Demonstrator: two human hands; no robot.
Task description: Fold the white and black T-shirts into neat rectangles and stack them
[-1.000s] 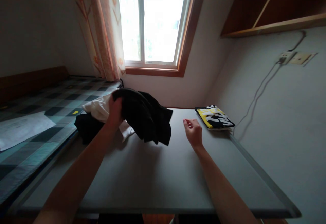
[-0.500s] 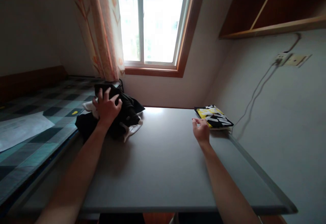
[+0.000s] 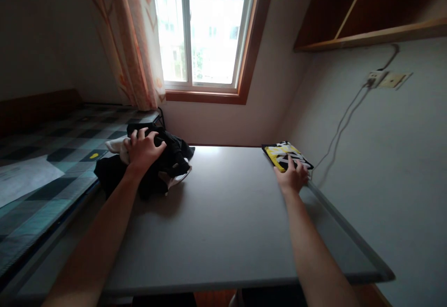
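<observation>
On the far left part of the counter (image 3: 209, 232), we have our left hand (image 3: 141, 152) over a heap of black and white clothes (image 3: 174, 152), fingers spread and curved. Toward the far right corner, our right hand (image 3: 292, 177) is at the near side of a folded black, yellow and white cloth (image 3: 280, 151) near the wall (image 3: 380, 158), fingers parted wide; whether they press it, we cannot tell.
</observation>
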